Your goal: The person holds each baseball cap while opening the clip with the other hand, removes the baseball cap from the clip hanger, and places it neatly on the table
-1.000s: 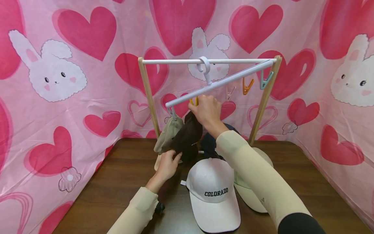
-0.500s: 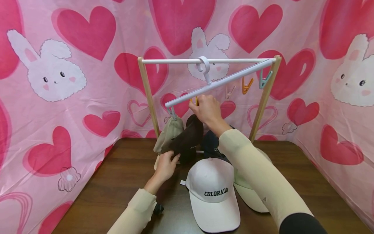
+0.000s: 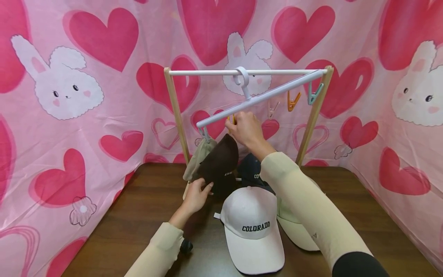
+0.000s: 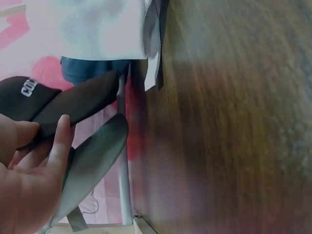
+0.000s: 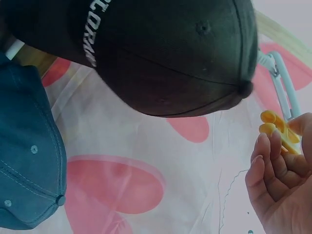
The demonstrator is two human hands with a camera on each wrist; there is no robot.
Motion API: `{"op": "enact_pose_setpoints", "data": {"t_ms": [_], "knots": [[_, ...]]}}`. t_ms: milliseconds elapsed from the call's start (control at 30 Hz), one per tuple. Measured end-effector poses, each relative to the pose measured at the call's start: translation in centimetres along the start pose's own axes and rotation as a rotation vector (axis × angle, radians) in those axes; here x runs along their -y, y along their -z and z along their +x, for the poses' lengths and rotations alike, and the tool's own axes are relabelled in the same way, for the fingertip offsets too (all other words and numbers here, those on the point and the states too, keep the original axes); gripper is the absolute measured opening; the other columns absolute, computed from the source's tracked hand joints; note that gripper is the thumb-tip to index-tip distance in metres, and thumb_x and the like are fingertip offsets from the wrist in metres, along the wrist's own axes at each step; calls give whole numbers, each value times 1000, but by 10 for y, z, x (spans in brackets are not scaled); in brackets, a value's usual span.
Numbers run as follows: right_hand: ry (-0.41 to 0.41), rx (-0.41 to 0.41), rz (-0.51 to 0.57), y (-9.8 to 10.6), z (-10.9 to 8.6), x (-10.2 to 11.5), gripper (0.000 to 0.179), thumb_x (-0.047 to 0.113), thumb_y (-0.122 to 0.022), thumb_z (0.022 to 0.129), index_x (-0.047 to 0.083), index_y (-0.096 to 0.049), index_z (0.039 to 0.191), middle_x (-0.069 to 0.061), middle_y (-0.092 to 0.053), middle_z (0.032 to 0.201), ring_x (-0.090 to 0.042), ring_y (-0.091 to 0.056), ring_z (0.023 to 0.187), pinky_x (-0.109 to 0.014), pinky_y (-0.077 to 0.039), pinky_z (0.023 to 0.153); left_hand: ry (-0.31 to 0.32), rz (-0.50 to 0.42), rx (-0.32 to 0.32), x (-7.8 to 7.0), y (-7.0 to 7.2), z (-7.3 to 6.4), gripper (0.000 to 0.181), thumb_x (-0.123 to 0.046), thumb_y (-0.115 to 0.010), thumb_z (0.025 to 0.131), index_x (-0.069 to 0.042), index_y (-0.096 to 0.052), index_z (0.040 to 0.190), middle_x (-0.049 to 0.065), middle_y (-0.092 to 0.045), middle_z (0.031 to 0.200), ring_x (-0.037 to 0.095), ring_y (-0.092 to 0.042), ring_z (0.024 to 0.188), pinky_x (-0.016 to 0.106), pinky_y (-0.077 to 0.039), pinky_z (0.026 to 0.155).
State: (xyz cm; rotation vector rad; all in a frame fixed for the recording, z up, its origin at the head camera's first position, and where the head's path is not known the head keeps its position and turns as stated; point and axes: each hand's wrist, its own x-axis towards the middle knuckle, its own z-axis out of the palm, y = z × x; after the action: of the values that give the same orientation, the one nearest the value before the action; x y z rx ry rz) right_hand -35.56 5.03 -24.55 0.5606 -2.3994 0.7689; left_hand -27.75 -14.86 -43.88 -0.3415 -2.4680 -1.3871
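Note:
My left hand (image 3: 196, 197) holds a dark cap (image 3: 220, 161) by its brim, thumb on one side and fingers on the other in the left wrist view. The cap is tilted, its crown (image 5: 180, 58) below and apart from my right hand (image 3: 246, 127). That hand pinches a yellow clip (image 5: 274, 124) under the low left end of a slanted white hanger (image 3: 266, 92). Beside the dark cap, a beige cap (image 3: 197, 159) hangs from a grey clip (image 3: 205, 134) at the hanger's end, partly hidden.
A white COLORADO cap (image 3: 254, 231) lies in front on the wooden table (image 3: 114, 238). A pale green cap (image 3: 297, 231) and a navy cap (image 3: 248, 167) are partly covered by my right arm. Orange (image 3: 293, 102) and teal (image 3: 314, 94) clips hang on the hanger's higher side.
The dark cap's crown has shifted down and tipped in my left hand, away from my right hand. My right hand stays at the yellow clip.

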Motion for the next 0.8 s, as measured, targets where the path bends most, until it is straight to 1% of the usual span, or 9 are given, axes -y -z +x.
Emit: {"op": "enact_pose_setpoints", "data": {"t_ms": [100, 200, 300, 367, 467, 600, 633, 733, 800], "knots": [[2, 3, -1, 0, -1, 0, 36, 29, -60, 101, 11, -61, 69, -2, -59, 62, -20, -53, 53, -31, -43, 46, 21, -2, 39, 1, 1, -2, 19, -10, -64, 101, -3, -62, 83, 8, -72, 78, 29, -74, 75, 25, -47, 56], [1, 4, -3, 0, -2, 0, 36, 29, -61, 100, 11, -61, 69, -2, -58, 62, -20, -53, 53, -31, -43, 46, 33, -35, 90, 3, 1, -2, 16, -7, -62, 101, -1, -61, 87, 12, -74, 86, 29, -74, 77, 28, -53, 61], [1, 2, 16, -1, -3, -1, 36, 30, -62, 99, 11, -61, 69, -4, -56, 60, -21, -53, 52, -31, -43, 46, 47, -91, 144, 4, -1, -1, 13, -3, -60, 102, 2, -60, 90, 16, -73, 93, 35, -74, 81, 34, -60, 68], [-2, -1, 32, -2, -3, -1, 37, 31, -64, 98, 10, -61, 68, -6, -54, 59, -22, -52, 51, -31, -43, 45, 55, -103, 164, 5, -1, -1, 13, -3, -59, 102, 2, -58, 90, 17, -73, 93, 38, -74, 83, 39, -61, 71], [-18, -11, 48, -3, -4, 0, 36, 34, -68, 97, 10, -63, 70, -6, -54, 59, -22, -53, 51, -31, -45, 46, 53, -99, 166, 6, -2, -1, 11, -2, -59, 102, 2, -59, 92, 16, -73, 93, 35, -74, 84, 43, -62, 75], [-45, -16, 50, -3, -5, 0, 35, 37, -71, 96, 9, -67, 75, -4, -57, 61, -21, -55, 53, -31, -50, 49, 55, -82, 153, 5, -2, 2, 8, -4, -57, 103, 1, -59, 97, 15, -72, 93, 29, -72, 84, 38, -62, 74], [-51, -16, 54, -4, -5, 1, 34, 38, -72, 95, 9, -68, 77, -4, -58, 62, -20, -56, 53, -31, -51, 50, 61, -77, 151, 5, -3, 2, 9, -4, -57, 103, 2, -58, 97, 16, -71, 92, 29, -72, 83, 36, -61, 73], [-55, -19, 58, -4, -5, 1, 34, 39, -72, 95, 9, -70, 79, -3, -59, 63, -19, -57, 54, -30, -53, 52, 100, -77, 145, 4, -3, 5, 10, -7, -54, 105, 1, -57, 101, 14, -66, 91, 30, -71, 86, 35, -60, 75], [-59, -18, 65, -4, -6, 2, 33, 39, -72, 95, 10, -70, 81, -2, -59, 63, -19, -57, 54, -29, -53, 52, 127, -89, 149, 4, -4, 6, 11, -9, -52, 106, 2, -55, 103, 14, -61, 92, 31, -69, 88, 36, -60, 77]]}}
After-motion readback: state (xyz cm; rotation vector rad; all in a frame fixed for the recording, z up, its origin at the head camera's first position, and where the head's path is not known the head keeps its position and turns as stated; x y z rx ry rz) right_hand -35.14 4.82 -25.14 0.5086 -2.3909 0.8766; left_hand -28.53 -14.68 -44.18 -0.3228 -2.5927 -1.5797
